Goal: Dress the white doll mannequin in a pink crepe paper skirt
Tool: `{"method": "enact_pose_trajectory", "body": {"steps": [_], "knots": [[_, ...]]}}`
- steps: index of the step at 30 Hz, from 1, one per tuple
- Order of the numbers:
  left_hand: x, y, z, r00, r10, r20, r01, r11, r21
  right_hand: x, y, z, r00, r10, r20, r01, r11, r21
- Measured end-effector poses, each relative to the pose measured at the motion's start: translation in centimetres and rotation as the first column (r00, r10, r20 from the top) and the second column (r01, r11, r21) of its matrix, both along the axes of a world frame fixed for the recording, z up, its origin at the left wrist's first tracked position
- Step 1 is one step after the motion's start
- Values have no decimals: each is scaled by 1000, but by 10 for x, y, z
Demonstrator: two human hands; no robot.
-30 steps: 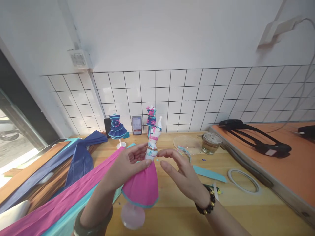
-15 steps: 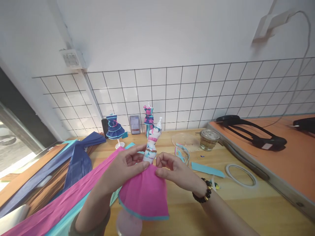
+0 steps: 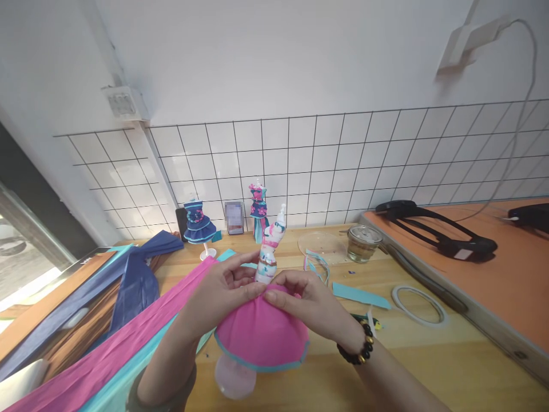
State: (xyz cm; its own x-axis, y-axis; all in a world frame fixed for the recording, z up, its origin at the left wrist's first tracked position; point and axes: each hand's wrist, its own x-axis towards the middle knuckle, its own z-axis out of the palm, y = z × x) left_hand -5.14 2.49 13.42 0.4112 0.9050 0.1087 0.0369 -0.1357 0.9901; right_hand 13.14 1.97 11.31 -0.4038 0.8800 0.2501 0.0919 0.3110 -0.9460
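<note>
A small white mannequin (image 3: 266,264), marked with pink, blue and brown, leans slightly right between my hands. Around its lower part hangs a pink cloth skirt (image 3: 262,339) with a light blue hem. My left hand (image 3: 229,286) pinches the skirt's top edge on the left, thumb on the cloth. At the right side of that edge, my right hand (image 3: 302,297) has thumb and fingers closed on the cloth; a dark beaded bracelet is on this wrist. The pale round base (image 3: 235,377) of the stand shows below the hem.
Behind stand a mannequin in a blue dress (image 3: 199,222), another with pink flowers (image 3: 258,206) and a phone (image 3: 234,218). Long cloth strips (image 3: 146,327) lie left. At right are a lidded glass jar (image 3: 363,243), a light blue strip (image 3: 360,294) and a white ring (image 3: 419,306).
The skirt has wrapped further around the mannequin, its right side now rounded. My right hand has come closer to my left, and the mannequin and base have shifted slightly right.
</note>
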Motion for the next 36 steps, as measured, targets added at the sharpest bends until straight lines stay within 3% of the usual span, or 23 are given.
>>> {"method": "enact_pose_trajectory", "body": {"steps": [11, 20, 29, 36], "knots": [[4, 1, -3, 998, -34, 48, 35, 999, -27, 1, 0, 0, 991, -112, 78, 102, 987, 122], [6, 3, -5, 996, -1, 85, 5, 999, -43, 0, 1, -4, 960, -248, 130, 236, 967, 99], [6, 3, -3, 995, 56, 86, -56, 998, -12, 6, -5, 8, 994, -89, 71, 76, 984, 160], [8, 1, -3, 993, -18, 120, 18, 1000, 2, 5, -9, 13, 993, -70, 97, 41, 960, 276]]}}
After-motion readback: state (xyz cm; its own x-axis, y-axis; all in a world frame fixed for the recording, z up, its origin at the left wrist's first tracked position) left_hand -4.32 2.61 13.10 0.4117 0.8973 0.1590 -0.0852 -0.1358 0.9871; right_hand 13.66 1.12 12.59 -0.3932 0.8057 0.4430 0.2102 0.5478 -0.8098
